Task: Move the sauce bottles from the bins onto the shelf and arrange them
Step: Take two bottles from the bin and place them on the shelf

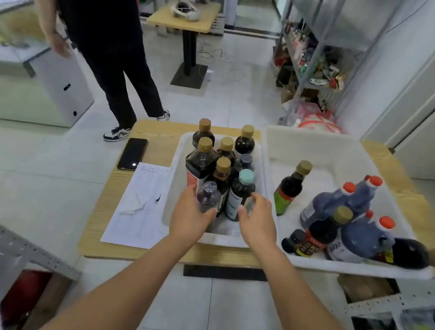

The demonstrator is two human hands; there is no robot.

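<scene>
Bottle labels — nothing legible

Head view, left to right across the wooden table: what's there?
White printed paper sheet → left hand gripping clear-capped dark bottle → right hand at teal-capped dark bottle → green-labelled dark bottle → red-capped blue jugs.

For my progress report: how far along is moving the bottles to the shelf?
Done: nothing visible; the left bin and right bin hold many bottles. In hand: the left hand grips a clear-capped bottle, the right hand curls round the teal-capped bottle, both inside the left bin. Left: all bottles, also those lying in the right bin.
</scene>
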